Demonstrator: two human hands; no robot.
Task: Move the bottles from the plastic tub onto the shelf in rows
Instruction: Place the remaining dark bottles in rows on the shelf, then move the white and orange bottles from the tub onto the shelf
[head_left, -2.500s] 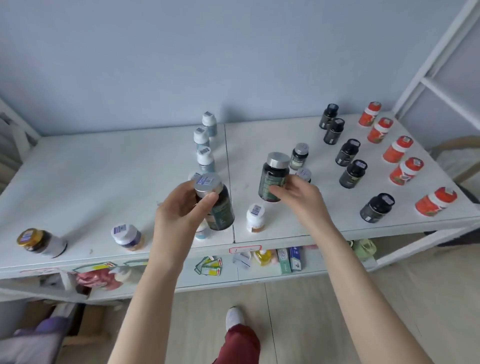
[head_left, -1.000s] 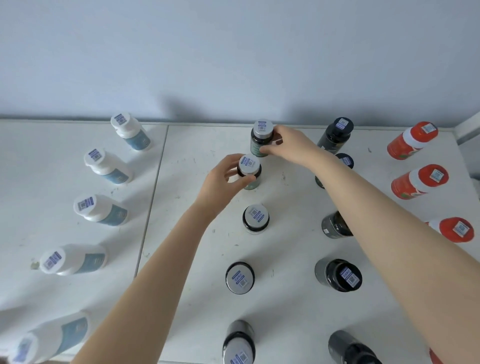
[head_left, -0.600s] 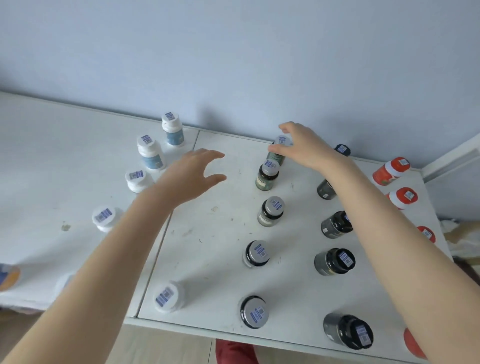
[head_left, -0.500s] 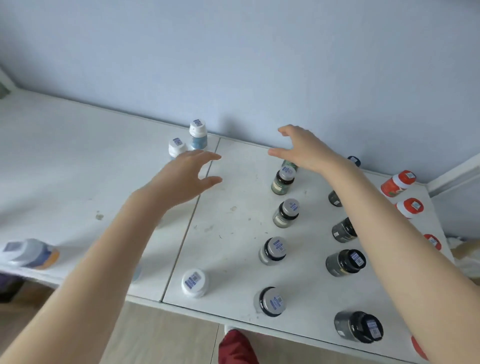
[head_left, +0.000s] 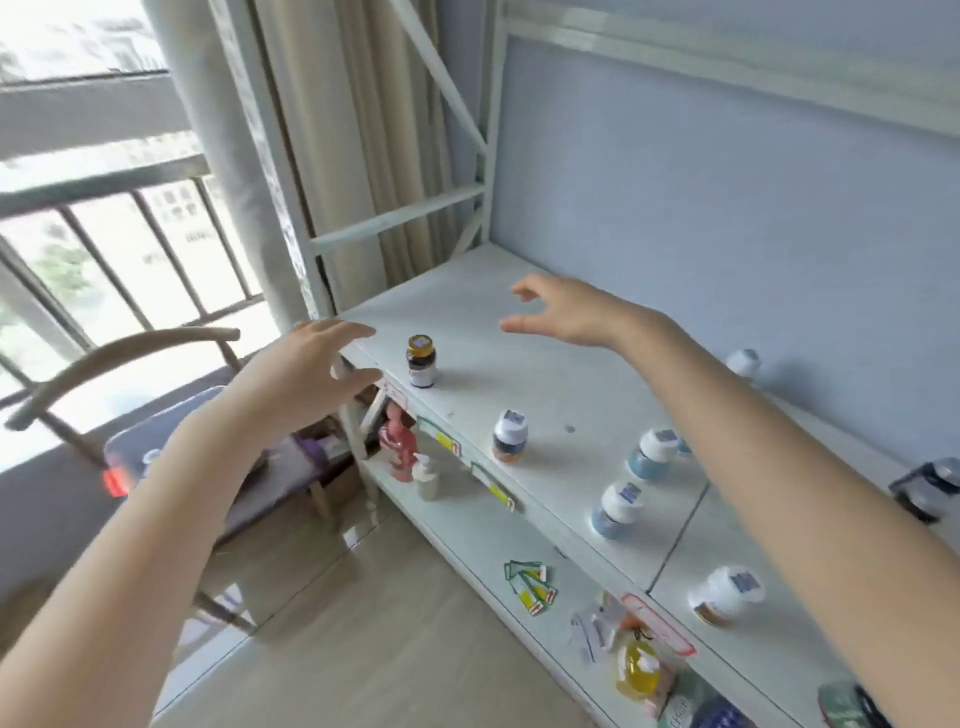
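Note:
Both hands are empty and in the air. My left hand (head_left: 311, 369) hovers with spread fingers off the left end of the white shelf (head_left: 545, 364). My right hand (head_left: 566, 312) floats above the shelf board, fingers loosely curved, holding nothing. A dark bottle with a yellow cap (head_left: 421, 361) stands alone near the shelf's left front edge. White-capped bottles (head_left: 510, 436) and blue ones (head_left: 652, 454) stand further right. The clear plastic tub (head_left: 150, 447) with a red latch sits on a chair at the lower left, partly hidden by my left arm.
A wooden chair (head_left: 119, 358) stands by the balcony window at left. The lower shelf holds a red figurine (head_left: 397, 447), a pump bottle (head_left: 426, 475), small packets and a yellow item. Shelf posts and a curtain rise behind the left end. Dark bottles show at the right edge.
The view has swung left from the bottle rows toward the shelf's left end and the tub. Both hands left the bottles they had placed and now hang empty.

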